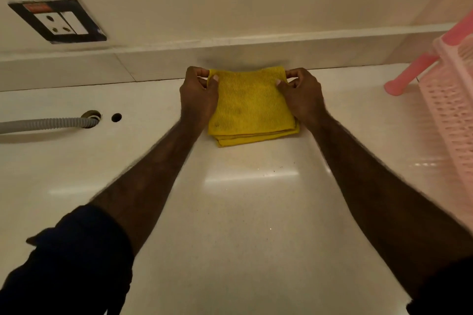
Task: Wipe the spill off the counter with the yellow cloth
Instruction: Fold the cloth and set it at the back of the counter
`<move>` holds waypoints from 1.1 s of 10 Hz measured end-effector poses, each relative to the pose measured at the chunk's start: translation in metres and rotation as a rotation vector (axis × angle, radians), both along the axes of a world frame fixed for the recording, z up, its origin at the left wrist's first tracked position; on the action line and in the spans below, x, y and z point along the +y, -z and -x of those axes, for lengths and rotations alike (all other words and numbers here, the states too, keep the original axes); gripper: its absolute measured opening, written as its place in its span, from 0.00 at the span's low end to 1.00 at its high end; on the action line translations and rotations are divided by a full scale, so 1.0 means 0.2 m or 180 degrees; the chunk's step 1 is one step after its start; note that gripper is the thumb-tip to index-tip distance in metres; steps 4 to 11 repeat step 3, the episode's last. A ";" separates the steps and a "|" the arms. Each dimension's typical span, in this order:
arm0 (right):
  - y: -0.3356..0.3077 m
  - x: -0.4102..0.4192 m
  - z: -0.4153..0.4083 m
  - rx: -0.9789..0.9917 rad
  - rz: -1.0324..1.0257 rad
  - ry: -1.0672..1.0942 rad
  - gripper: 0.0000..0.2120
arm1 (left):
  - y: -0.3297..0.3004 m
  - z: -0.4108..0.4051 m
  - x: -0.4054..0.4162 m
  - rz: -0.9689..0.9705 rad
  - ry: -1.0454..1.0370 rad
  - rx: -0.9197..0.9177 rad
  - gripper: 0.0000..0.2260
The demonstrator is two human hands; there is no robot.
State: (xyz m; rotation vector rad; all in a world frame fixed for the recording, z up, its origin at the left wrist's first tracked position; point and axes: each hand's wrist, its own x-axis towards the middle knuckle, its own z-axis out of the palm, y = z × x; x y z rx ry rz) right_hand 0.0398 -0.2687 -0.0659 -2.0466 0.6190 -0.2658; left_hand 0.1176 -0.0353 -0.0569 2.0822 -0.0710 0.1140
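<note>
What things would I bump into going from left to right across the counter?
Grey hose → small hole → left hand → yellow cloth → right hand → pink basket.

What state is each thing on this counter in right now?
yellow cloth: folded, flat on the counter, far corners pinched
left hand: pinching the cloth's far left corner
right hand: pinching its far right corner
grey hose: in counter hole
wall socket: nothing plugged in

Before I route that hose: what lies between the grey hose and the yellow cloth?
In the head view: the left hand and forearm, plus a small hole in the counter beside the grey hose; then the yellow cloth.
</note>
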 end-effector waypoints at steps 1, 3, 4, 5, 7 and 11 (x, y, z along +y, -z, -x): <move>0.01 0.00 -0.01 0.0062 0.0063 0.0061 0.17 | -0.01 -0.04 0.01 -0.0208 0.0149 -0.0075 0.12; -0.04 0.05 0.09 0.0090 0.0491 0.0280 0.19 | -0.03 0.04 0.13 -0.0639 0.0276 -0.0213 0.15; -0.04 0.05 0.09 0.0090 0.0491 0.0280 0.19 | -0.03 0.04 0.13 -0.0639 0.0276 -0.0213 0.15; -0.04 0.05 0.09 0.0090 0.0491 0.0280 0.19 | -0.03 0.04 0.13 -0.0639 0.0276 -0.0213 0.15; -0.04 0.05 0.09 0.0090 0.0491 0.0280 0.19 | -0.03 0.04 0.13 -0.0639 0.0276 -0.0213 0.15; -0.04 0.05 0.09 0.0090 0.0491 0.0280 0.19 | -0.03 0.04 0.13 -0.0639 0.0276 -0.0213 0.15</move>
